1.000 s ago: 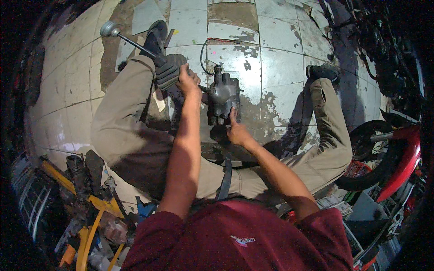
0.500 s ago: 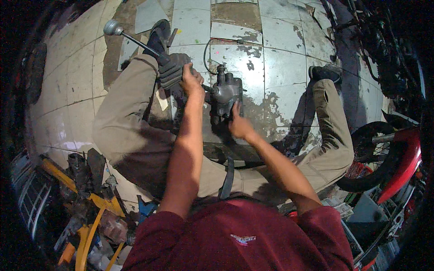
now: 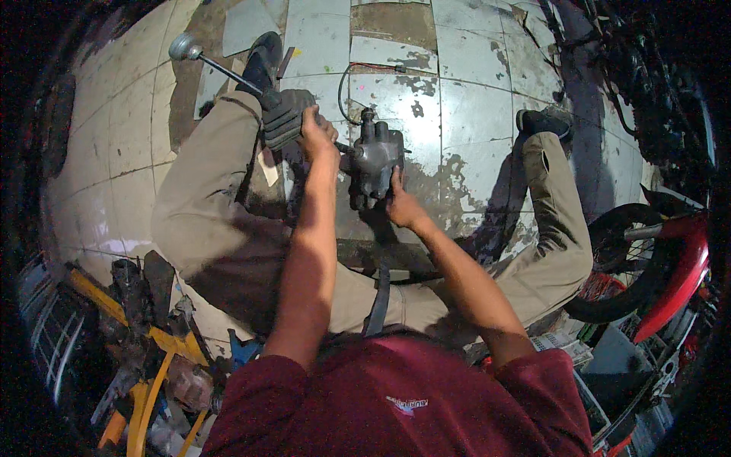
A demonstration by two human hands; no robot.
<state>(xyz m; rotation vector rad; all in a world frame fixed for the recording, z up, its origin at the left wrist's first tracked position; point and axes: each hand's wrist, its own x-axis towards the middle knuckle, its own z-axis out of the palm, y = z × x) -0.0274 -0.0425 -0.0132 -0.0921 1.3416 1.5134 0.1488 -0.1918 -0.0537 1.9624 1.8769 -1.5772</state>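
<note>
A dark metal housing [image 3: 378, 158] with stubby ports and a ribbed dark boot [image 3: 282, 126] lie between my legs, joined by a short shaft. From the boot a thin rod [image 3: 225, 71] slants to the far left and ends in a silvery rounded knob [image 3: 183, 47]. My left hand [image 3: 318, 137] is closed around the boot's right end, its thumb pointing away from me. My right hand [image 3: 403, 204] grips the housing's near right edge, with a finger or thumb along its side. The fingers beneath the housing are hidden.
A thin cable [image 3: 349, 80] curves over the worn tiles [image 3: 476, 107] beyond the housing. Yellow and dark metal parts [image 3: 171, 343] are heaped at the near left. At the right stand a black wheel [image 3: 601, 305] and a red fender [image 3: 678, 274].
The housing has turned slightly and moved a little left. Both hands have shifted slightly with it, and the boot and knobbed rod have moved slightly left too.
</note>
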